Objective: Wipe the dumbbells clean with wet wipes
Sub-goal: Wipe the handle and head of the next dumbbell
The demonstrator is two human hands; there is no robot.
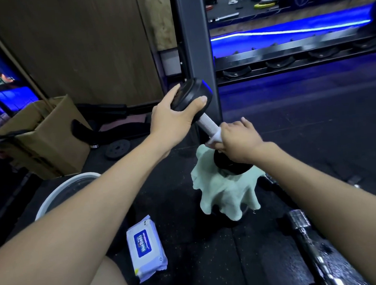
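While left hand [170, 119] cups the dumbbell [203, 121] upper head, right hand [237, 139] pinches wet wipe [215, 138] around its handle, lower head resting on green cloth [225, 197].

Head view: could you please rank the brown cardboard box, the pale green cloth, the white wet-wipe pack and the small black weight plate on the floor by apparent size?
1. Brown cardboard box
2. Pale green cloth
3. White wet-wipe pack, though it lies nearer the camera, so this is unsure
4. Small black weight plate

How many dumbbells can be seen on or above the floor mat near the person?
2. One dumbbell is gripped by the left hand and wiped by the right hand. A chrome dumbbell lies lower right. Others may be hidden.
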